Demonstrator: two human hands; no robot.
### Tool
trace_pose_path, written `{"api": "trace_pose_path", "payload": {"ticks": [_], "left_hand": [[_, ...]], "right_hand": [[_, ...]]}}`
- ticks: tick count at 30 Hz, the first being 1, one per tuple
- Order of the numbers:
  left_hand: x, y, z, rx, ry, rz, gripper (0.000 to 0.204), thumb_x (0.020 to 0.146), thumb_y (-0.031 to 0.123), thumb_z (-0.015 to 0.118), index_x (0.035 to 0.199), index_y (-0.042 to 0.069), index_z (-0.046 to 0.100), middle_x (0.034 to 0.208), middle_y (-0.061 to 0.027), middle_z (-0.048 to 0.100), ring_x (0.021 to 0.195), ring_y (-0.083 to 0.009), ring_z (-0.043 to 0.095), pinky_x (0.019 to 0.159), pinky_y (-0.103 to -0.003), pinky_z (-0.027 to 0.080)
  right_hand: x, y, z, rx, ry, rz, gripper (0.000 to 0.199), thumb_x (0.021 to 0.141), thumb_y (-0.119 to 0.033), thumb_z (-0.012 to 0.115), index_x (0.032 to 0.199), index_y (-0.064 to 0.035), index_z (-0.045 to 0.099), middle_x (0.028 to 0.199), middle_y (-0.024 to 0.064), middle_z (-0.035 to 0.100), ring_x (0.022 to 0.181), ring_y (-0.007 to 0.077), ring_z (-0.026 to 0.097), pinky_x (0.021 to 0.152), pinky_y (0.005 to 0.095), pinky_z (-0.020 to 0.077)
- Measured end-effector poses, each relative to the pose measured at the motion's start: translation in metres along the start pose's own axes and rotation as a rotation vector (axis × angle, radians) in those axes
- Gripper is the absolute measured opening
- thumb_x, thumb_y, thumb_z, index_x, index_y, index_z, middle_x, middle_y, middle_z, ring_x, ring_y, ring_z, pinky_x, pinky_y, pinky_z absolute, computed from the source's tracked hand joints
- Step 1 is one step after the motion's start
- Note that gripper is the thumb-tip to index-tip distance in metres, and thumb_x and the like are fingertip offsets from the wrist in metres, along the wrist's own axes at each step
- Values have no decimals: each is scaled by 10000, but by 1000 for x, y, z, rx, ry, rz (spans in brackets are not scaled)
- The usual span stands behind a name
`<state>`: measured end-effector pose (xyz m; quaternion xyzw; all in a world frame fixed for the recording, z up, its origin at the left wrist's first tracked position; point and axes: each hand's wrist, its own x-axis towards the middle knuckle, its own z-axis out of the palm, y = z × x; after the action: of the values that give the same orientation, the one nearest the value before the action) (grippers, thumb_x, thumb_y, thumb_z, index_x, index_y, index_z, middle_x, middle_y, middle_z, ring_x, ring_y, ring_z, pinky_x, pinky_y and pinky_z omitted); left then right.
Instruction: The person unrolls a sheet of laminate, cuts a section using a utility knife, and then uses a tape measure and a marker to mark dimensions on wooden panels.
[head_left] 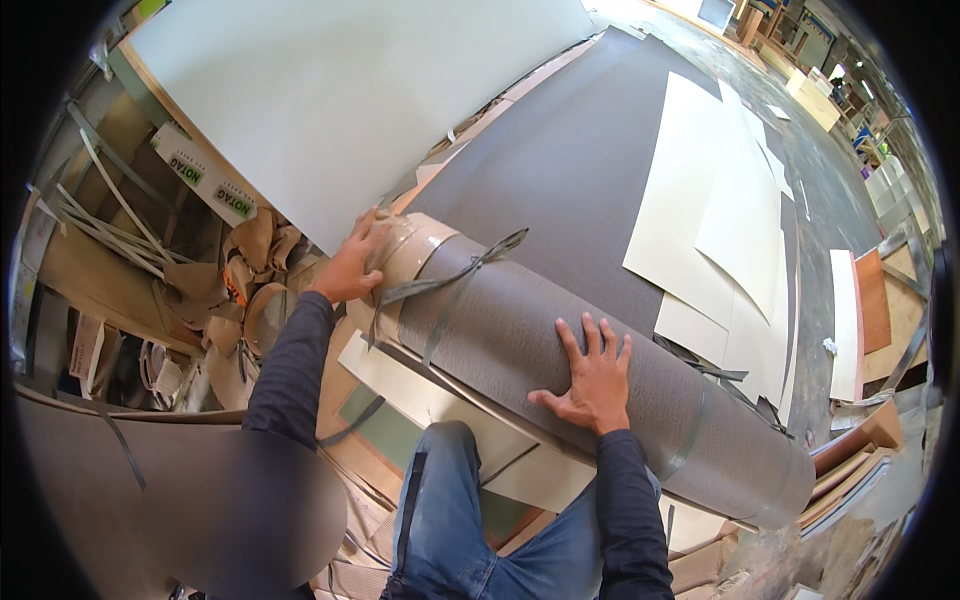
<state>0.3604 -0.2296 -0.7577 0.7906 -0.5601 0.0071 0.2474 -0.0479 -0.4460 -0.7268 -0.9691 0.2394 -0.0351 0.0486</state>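
Head camera: a large grey-brown roll (520, 325), tied with dark straps (478, 262), lies before the person's jeans-clad legs (440, 510). The left hand (350, 264) rests on its taped end, the right hand (592, 385) on its middle, fingers apart on both.

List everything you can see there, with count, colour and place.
Roll: 1, grey-brown, across the centre
Straps: several, dark, around the roll
Dark sheet: at least 1, grey-brown, flat beyond the roll
Cream sheets: several, cream, overlapping on the dark sheet
Panel: 1, whitish, upper left
Scraps: many, brown, left
Second roll: 1, brown, lower left, partly blurred
Board: 1, orange-brown, far right
Background items: uncounted, mixed, upper right, too small to name
Sleeves: 2, dark blue, lower half
Jeans: 1 pair, blue, bottom centre
Left hand: 1, bare, at the roll's left end
Right hand: 1, bare, spread on the roll
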Motion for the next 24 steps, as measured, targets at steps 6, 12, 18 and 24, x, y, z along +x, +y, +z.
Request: {"api": "trace_pose_path", "payload": {"ticks": [6,12,18,24], "left_hand": [[48,36,18,189,-92,-170,251,861,122,652,1076,7,596,1169,-199,569,1130,-397,526,965,-500,421],[3,28,16,164,39,-173,221,866,217,701,931,35,595,840,-176,633,825,-362,629,739,-463,486],[-33,39,0,64,43,-331,273,904,328,672,877,61,621,694,-157,661,684,-381,644,646,-475,478],[-21,19,22,247,169,-427,351,930,359,612,832,25,647,728,-197,673,725,-411,662,678,-516,492]], "right_hand": [[-17,-21,3,-23,-64,-5,1120,597,-747,758,1515,-263,337,1508,182,330,1421,396,262,1135,675,159],[-16,-33,15,97,-139,-15,1161,585,-727,777,1520,-208,324,1487,205,328,1409,396,272,1120,690,173],[1,-66,16,42,-142,-49,1271,567,-752,760,1569,-163,244,1558,226,283,1449,428,241,1111,706,176],[-9,-83,16,0,-90,-34,1250,600,-733,745,1575,-146,228,1570,229,272,1459,433,229,1128,687,167]]}}
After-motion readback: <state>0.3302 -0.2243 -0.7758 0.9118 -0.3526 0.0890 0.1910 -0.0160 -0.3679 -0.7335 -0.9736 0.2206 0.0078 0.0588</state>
